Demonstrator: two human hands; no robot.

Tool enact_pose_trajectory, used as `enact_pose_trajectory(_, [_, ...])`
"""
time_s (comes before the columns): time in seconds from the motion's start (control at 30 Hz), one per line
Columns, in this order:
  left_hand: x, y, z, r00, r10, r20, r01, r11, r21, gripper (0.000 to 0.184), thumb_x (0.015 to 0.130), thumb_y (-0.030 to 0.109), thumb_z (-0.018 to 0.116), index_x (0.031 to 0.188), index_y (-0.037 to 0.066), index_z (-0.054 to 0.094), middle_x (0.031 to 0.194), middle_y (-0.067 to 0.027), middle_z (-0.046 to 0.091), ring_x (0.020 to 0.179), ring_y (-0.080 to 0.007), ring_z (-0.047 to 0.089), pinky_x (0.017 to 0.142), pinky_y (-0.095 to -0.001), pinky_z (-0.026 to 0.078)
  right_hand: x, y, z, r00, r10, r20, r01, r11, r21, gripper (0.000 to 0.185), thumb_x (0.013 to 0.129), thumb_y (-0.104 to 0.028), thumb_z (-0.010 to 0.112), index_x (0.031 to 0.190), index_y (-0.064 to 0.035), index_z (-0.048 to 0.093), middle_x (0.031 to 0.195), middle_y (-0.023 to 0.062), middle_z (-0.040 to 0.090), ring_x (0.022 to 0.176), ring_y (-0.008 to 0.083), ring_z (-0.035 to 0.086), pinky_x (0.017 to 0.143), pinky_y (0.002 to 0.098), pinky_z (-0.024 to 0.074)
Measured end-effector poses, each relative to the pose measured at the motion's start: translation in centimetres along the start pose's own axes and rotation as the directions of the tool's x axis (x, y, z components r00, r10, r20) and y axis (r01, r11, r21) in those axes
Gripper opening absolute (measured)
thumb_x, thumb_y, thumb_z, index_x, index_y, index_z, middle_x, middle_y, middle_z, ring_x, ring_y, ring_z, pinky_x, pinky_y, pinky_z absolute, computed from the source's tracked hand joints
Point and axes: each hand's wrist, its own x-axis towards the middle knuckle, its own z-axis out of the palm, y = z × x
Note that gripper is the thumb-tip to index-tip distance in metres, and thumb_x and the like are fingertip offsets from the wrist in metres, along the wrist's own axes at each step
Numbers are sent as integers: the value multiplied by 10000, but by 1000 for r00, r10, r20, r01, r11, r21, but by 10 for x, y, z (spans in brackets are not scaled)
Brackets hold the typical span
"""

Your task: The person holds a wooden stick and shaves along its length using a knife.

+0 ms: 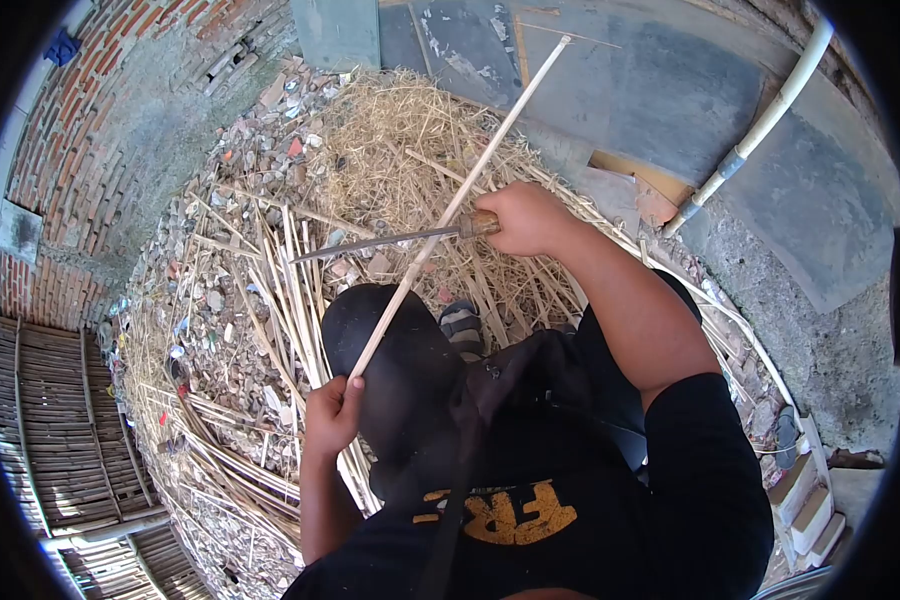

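Long pale strip, likely split bamboo, runs slantwise through mid-view: near end at 7 o'clock in the left hand, free tip out at 1 o'clock. Left hand is closed, thumb laid on the strip close to its end; curled fingers mostly hidden, so grip pressure can't be told. Right hand, toward 1–2 o'clock, is a full fist round the wooden handle of a long knife; its blade points to 9–10 o'clock and crosses the strip near the handle, edge direction not clear. Strip passes over the dark-clothed left knee as seen; can't tell if it rests there. Handling guess: light, stiff along its length with some spring, since it holds straight from one end; probably dry, not very slippery, tough across the grain but apt to split along it, with edges that could leave splinters. Best hold: the bare near end, thumb on top, fingers well clear of the blade; the long free tip would likely whip or twist if held loosely. Knife reads rigid and heavier, to be held by the wood only. Similar loose strips lie at 9 o'clock on rubble, straw heap at 11–12.
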Motion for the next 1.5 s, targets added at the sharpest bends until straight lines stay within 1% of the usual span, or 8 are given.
enact_pose_trajectory(0.1, [-1,11,-1,1000,2,-11,-2,1000,3,544,1059,329,649,638,42,459,515,11,396,526,-64,350,453,-329,281,-1,0,1,1000,-6,-11,6,1000,3,235,726,-208,731,939,-109,723,848,172,714,885,397,710,774,526,560])
enact_pose_trajectory(0.5, [-1,9,0,1000,16,-20,-16,1000,-8,533,1056,319,659,640,40,476,516,12,410,529,-59,363,452,-326,290,0,2,4,1000,-19,2,19,1000,24,252,735,-210,738,956,-91,725,862,183,717,893,404,710,785,529,561])
enact_pose_trajectory(0.83, [0,2,0,1000,-13,-2,13,999,-34,528,1053,319,665,643,42,480,528,24,416,540,-56,361,460,-324,283,0,3,3,1000,-22,22,21,999,51,256,749,-211,746,966,-77,727,878,188,723,891,400,714,791,520,563])
enact_pose_trajectory(0.93, [0,5,-1,1000,-17,0,17,999,-30,527,1050,320,670,645,40,481,532,21,418,544,-57,361,463,-323,282,2,8,10,996,-67,-53,71,995,75,244,723,-204,742,919,-63,708,807,206,692,821,419,694,732,511,551])
enact_pose_trajectory(1.23, [-1,10,-2,999,-30,12,30,999,-10,515,1043,336,675,665,27,515,531,7,438,541,-65,384,467,-330,308,1,7,6,999,-51,-12,52,994,100,267,725,-212,758,953,-78,727,822,200,699,839,419,696,746,511,552])
enact_pose_trajectory(1.33, [0,7,-1,1000,-17,12,17,1000,0,512,1044,338,673,667,26,520,529,7,440,537,-67,391,468,-331,313,1,5,-3,998,-59,-5,59,997,44,262,733,-211,754,961,-84,731,823,193,704,852,414,702,754,515,554])
enact_pose_trajectory(1.43, [-1,10,-2,1000,-10,7,10,1000,3,511,1042,337,674,666,29,518,523,3,438,532,-70,388,466,-334,312,-9,-12,-12,1000,5,-20,-5,1000,3,237,736,-200,744,945,-88,728,826,185,710,860,408,704,758,518,557])
enact_pose_trajectory(1.5, [-1,11,-2,1000,-4,6,4,1000,-17,511,1041,333,674,662,30,513,519,-4,436,527,-74,385,463,-336,311,-20,-26,-22,999,31,-20,-32,996,-82,209,749,-179,724,948,-119,741,859,169,723,887,391,718,778,515,568])
